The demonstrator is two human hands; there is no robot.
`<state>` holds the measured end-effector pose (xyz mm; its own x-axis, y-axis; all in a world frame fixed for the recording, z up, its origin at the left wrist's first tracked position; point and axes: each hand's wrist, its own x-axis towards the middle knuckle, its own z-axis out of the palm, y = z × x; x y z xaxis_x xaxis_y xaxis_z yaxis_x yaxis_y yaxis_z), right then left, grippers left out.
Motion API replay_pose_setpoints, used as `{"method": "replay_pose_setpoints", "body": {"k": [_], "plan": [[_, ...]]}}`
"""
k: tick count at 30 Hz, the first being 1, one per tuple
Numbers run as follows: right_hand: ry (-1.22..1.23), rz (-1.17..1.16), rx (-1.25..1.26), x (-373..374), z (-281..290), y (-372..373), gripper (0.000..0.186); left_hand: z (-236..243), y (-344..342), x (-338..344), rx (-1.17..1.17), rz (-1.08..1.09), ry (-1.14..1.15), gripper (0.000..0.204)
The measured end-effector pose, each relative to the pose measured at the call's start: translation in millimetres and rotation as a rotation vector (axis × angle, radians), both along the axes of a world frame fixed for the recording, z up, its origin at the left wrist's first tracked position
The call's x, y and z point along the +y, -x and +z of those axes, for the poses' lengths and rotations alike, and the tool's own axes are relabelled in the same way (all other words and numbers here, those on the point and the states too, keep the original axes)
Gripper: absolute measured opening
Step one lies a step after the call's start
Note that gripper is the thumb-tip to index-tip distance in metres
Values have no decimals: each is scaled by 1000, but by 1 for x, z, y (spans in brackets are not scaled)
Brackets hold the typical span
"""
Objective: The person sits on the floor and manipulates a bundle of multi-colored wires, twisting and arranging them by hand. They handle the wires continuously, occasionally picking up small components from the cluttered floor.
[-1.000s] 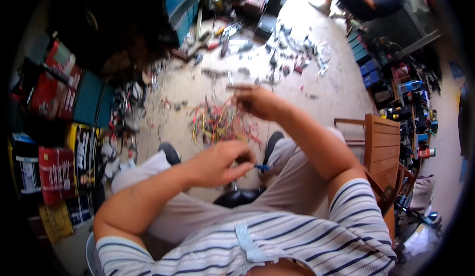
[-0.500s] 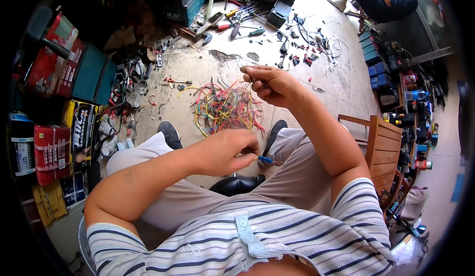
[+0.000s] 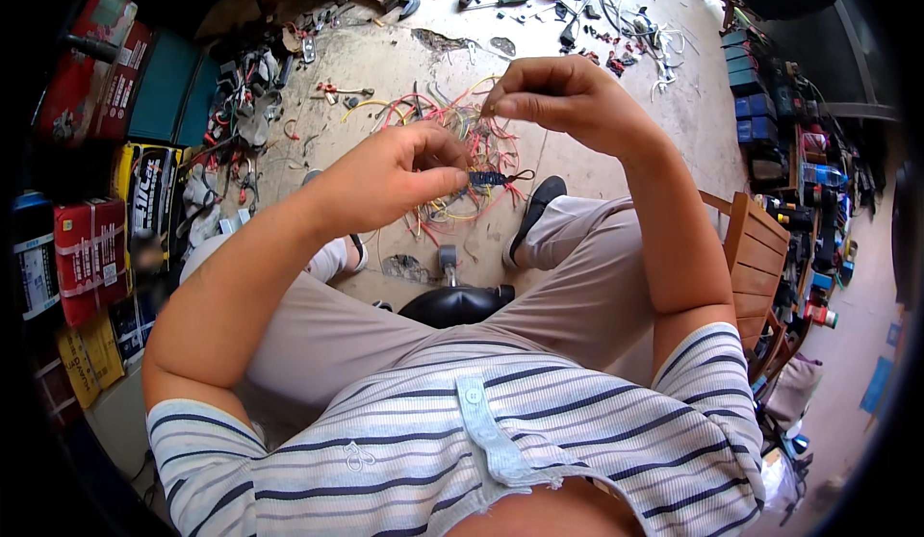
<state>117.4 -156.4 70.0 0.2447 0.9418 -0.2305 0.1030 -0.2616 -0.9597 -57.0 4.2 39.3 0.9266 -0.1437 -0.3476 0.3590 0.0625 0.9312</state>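
Head view: left hand (image 3: pixel 395 176) is hovering above the floor (image 3: pixel 327 176), back turned up, fingers aiming right. Right hand (image 3: pixel 577 104) is hanging farther forward, wrist bent, fingers pointing left. Containers: a red box (image 3: pixel 89 253), a teal box (image 3: pixel 164 94) and a yellow-and-black box (image 3: pixel 149 215) are standing along the left side, contents hidden. Left fingers are closing thumb-to-index on one end of a dark blue wrapped bundle (image 3: pixel 487 178), whose looped end is sticking out rightward; it is sitting between the knees, above a wire tangle (image 3: pixel 481 142) that is lying on the floor. Right fingers are curling, tips close together; cannot tell whether they are gripping a strand.
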Motion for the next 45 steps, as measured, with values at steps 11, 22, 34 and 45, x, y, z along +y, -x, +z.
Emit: {"method": "replay_pose_setpoints", "body": {"k": [11,22,34,45], "plan": [[-113,242,-467,-6,5,9,13,-20,-6,5,82,-29,-255,17],[33,257,-664,-3,-1,17,14,-24,-9,1,43,-17,-370,24],[174,207,-709,3,-2,24,20,-28,-8,1,-2,7,-452,26],[216,172,-661,4,-2,25,23,-24,-9,1,24,9,-471,28]]}}
